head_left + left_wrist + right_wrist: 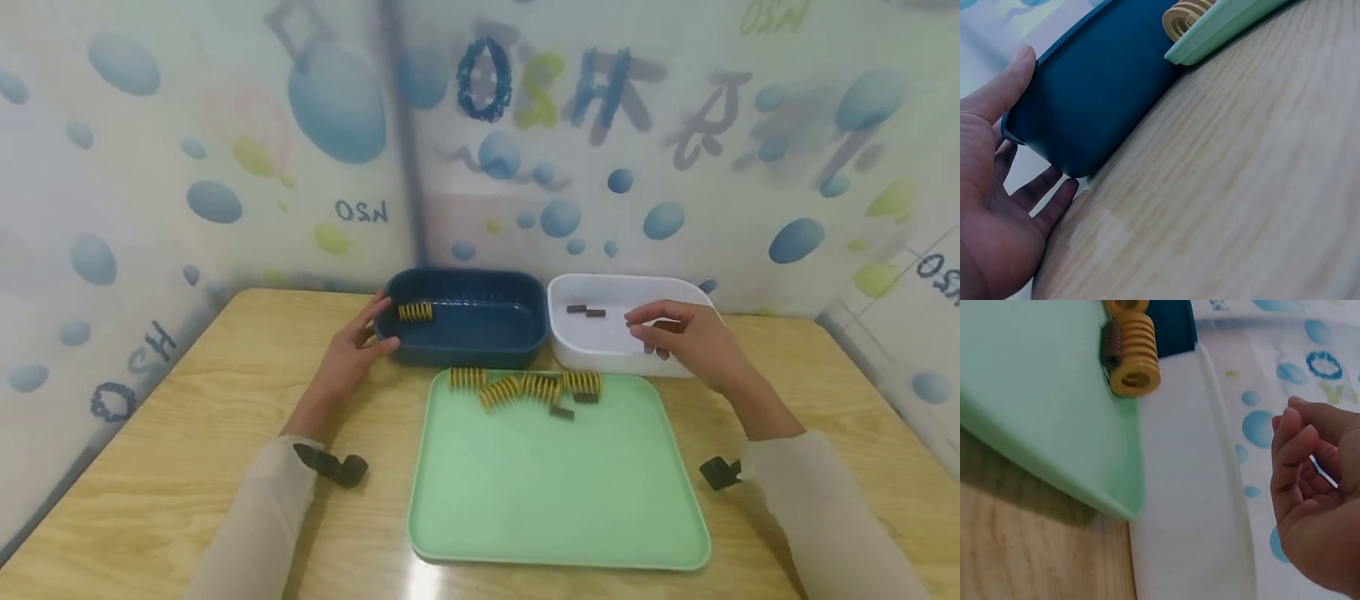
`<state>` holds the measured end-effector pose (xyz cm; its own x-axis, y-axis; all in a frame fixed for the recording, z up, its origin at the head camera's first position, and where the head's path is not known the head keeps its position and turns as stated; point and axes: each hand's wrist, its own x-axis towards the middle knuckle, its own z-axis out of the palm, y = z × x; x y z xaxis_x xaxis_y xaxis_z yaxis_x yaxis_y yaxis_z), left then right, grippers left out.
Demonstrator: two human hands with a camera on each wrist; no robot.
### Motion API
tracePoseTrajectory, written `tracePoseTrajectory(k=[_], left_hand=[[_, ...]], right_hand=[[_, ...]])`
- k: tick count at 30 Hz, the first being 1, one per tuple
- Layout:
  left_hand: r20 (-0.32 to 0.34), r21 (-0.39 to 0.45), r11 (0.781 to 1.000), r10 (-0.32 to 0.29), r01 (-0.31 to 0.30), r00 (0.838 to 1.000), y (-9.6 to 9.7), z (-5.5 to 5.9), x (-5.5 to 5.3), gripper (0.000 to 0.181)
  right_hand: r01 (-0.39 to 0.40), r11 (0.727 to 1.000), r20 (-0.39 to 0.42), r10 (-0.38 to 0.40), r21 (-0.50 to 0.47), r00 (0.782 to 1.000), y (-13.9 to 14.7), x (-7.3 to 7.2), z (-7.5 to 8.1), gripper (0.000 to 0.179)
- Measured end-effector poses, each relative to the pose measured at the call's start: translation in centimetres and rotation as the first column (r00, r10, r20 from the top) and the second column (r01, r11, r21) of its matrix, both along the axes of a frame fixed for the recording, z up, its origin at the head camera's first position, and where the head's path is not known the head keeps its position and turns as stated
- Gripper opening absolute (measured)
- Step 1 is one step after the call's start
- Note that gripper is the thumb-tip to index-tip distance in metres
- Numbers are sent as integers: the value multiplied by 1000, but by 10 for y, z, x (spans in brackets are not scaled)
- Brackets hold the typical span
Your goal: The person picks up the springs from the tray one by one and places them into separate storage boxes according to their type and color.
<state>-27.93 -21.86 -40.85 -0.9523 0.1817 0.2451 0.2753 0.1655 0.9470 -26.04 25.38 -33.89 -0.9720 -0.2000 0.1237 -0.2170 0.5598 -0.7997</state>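
Note:
My left hand [352,352] rests at the left end of a dark blue bin [480,352], thumb and fingers spread and touching it. In the left wrist view its thumb [1016,78] lies against the bin's edge. A yellow coil spring [416,312] lies in that bin. Over the white bin [600,360] hovers my right hand [686,337], thumb and fingertips drawn together; whether something small is between them cannot be made out. Two small dark springs [596,313] lie in the white bin. Several yellow springs [542,387] and two small dark springs [562,412] lie along the green tray's far edge.
The light green tray [555,492] lies in front of both bins on a wooden table [187,417]. The bins stand side by side near a wall [480,225] printed with blue bubbles and letters. Dark wrist mounts [330,465] sit at both sleeve cuffs.

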Motion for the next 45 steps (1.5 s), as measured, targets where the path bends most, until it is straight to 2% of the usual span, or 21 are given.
tracePoseTrajectory(k=[5, 10, 13, 17, 22, 30, 36, 40, 45], left_hand=[[9, -8, 1000, 0, 0, 1000, -1, 1, 0, 63], [13, -17, 1000, 4, -3, 1000, -2, 0, -2, 63], [0, -27, 1000, 3, -3, 1000, -3, -2, -4, 63], [-3, -37, 999, 1, -1, 1000, -2, -2, -3, 63], [-2, -39, 999, 6, -6, 1000, 0, -1, 0, 63], [5, -33, 999, 6, -6, 1000, -1, 0, 0, 64], [16, -24, 1000, 9, -8, 1000, 0, 2, -1, 62], [31, -15, 1000, 0, 1, 1000, 1, 9, 4, 62], [29, -24, 1000, -14, 15, 999, 4, 20, 11, 65]], right_hand=[[-156, 986, 1, 156, -62, 988, -8, 18, 0, 25], [-325, 942, 65, 331, -88, 942, -20, 29, -9, 25], [-382, 922, 126, 387, -61, 913, -26, 32, -14, 32], [-392, 920, 156, 391, -23, 907, -28, 33, -18, 35], [-409, 912, 145, 407, -17, 902, -26, 31, -24, 38], [-474, 880, 78, 473, -2, 878, -26, 27, -33, 39], [-478, 878, 30, 478, 18, 878, -24, 27, -34, 36], [-471, 881, 46, 469, 39, 882, -24, 27, -34, 32], [-493, 866, 108, 484, 85, 869, -24, 29, -33, 30]])
